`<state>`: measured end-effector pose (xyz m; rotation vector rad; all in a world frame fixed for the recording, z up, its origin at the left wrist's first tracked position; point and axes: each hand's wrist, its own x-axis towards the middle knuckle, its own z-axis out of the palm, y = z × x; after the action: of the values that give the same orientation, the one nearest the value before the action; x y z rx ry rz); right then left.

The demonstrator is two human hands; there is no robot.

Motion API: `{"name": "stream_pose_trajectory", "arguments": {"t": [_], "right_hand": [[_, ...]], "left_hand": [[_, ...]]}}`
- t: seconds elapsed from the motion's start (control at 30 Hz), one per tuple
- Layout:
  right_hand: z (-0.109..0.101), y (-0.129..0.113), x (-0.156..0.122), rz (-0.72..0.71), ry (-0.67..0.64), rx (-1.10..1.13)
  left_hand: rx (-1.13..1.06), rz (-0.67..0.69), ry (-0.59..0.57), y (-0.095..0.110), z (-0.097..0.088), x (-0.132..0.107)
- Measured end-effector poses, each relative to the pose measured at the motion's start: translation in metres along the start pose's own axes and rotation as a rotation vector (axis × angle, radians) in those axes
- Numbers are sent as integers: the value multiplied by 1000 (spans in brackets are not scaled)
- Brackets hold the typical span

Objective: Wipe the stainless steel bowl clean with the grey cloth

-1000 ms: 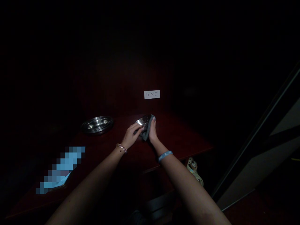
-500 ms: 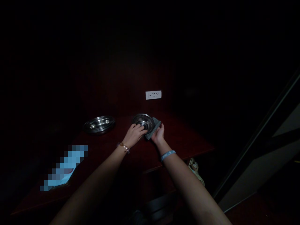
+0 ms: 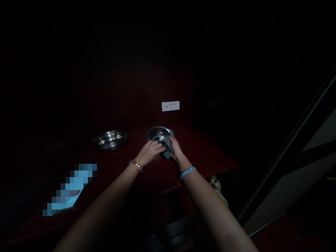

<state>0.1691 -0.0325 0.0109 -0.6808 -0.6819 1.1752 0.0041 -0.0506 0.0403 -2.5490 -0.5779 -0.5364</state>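
A shiny metal bowl [image 3: 157, 132] is held tilted above the dark red table [image 3: 202, 154]. My left hand [image 3: 149, 152], with a bead bracelet at the wrist, grips the bowl's near rim, its fingers reaching inside. A grey cloth [image 3: 168, 151] is folded over the bowl's right rim. My right hand [image 3: 176, 149], wearing a blue wristband, is closed around that cloth and presses it to the rim. Part of the cloth, behind the bowl, is hidden.
Nested metal bowls [image 3: 110, 140] stand on the table to the left. Nearer lies a lit screen [image 3: 75, 190], partly pixelated. A white wall socket [image 3: 170, 106] is behind the table. Below the right table edge is a pale object [image 3: 217, 189]; a slanted frame [image 3: 288, 147] rises at right.
The cloth, earlier flat against the bowl's outer right side, now wraps over the rim into the bowl. My right hand's fingers have come round to the rim. The left hand keeps its hold.
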Motion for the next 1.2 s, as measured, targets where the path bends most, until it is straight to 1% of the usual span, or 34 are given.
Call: {"name": "stream_pose_trajectory", "arguments": {"t": [0.07, 0.13, 0.27, 0.33, 0.43, 0.5, 0.53, 0.57, 0.6, 0.63, 0.7, 0.8, 0.87, 1.0, 1.2], "right_hand": [[-2, 4, 1, -26, 11, -50], [-4, 9, 2, -60, 43, -88], [-6, 14, 6, -225, 132, -163], [-8, 14, 8, -290, 162, -194], [-9, 10, 8, -339, 217, -208], [-8, 7, 6, -362, 227, -182], [-7, 6, 5, -370, 212, -161], [-6, 4, 3, -374, 186, -137], [-4, 3, 1, -370, 153, -110], [-2, 2, -1, -359, 116, -86], [3, 1, -5, -323, 50, -47], [8, -1, -10, -267, -23, -5], [9, -1, -11, -228, -50, 13], [7, -1, -9, -194, -58, -22], [6, 2, -5, -227, -41, -128]], "left_hand": [[-34, -46, 4, 0, 2, -2], [-79, -135, 34, 2, 3, -3], [-203, -393, 189, 8, 5, -4], [-309, -486, 282, 8, 9, -5], [-560, -610, 418, 5, 17, -3], [-814, -710, 492, 1, 24, 1], [-960, -755, 514, 0, 26, 3], [-1103, -800, 517, -2, 28, 6], [-1221, -836, 495, -2, 30, 8], [-1307, -865, 462, -3, 30, 9], [-1394, -942, 432, -2, 30, 11], [-1440, -1081, 431, 0, 28, 11], [-1467, -1133, 424, 1, 26, 10], [-1459, -1171, 423, 1, 26, 9], [-1380, -1225, 430, -4, 30, 8]]}}
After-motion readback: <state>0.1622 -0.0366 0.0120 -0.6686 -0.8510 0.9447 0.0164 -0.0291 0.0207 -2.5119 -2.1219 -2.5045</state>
